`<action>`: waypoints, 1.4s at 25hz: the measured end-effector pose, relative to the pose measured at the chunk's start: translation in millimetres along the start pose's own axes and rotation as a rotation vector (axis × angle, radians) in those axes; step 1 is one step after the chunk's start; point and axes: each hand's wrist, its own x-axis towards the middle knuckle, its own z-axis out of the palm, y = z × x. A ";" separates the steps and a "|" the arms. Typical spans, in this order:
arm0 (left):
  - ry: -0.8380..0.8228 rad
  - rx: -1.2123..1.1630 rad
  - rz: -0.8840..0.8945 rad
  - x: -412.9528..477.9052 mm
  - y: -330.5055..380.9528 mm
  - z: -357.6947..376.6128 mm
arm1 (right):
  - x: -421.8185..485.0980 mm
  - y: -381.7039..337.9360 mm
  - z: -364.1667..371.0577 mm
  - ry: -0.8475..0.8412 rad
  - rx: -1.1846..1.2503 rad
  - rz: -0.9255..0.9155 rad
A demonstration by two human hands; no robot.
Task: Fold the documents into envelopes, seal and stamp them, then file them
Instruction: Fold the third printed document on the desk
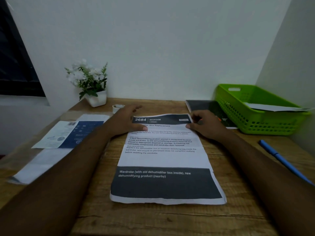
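room: white walls (170, 48) meeting in a corner on the right, dark window (15, 65) on the left, dim light
surface: wooden desk (153, 218), pushed against the back wall
document (163, 159): centre of desk, printed side up, long axis running away from the person; creases cross it
doc edges: near edge flat on the wood, short of the desk's front edge; far edge raised and wavy
left hand (126, 121): at the far left corner, thumb on top of the sheet, fingers reaching past the far edge, pinching it
right hand (204, 125): at the far right corner, thumb on top, fingers curled behind, pinching it
open room: bare wood in front of the document and between it and the pen (279, 158) on the right
right side: green basket (247, 120) in the corner with a flat white paper (272, 107) inside; dark book (202, 106) touching its left wall
left side: blue-white leaflet (68, 133) lying on pale sheets (40, 164), blurred
back edge: potted plant (90, 80), small white roll (118, 107) near it
count: 1 document, 1 basket, 1 pen, 1 book, 1 plant, 1 roll, 1 leaflet, 2 hands
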 end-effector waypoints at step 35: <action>-0.330 0.340 0.150 -5.9 20.0 -35.2 | -11.7 -33.8 -31.8 -0.325 -0.489 -0.238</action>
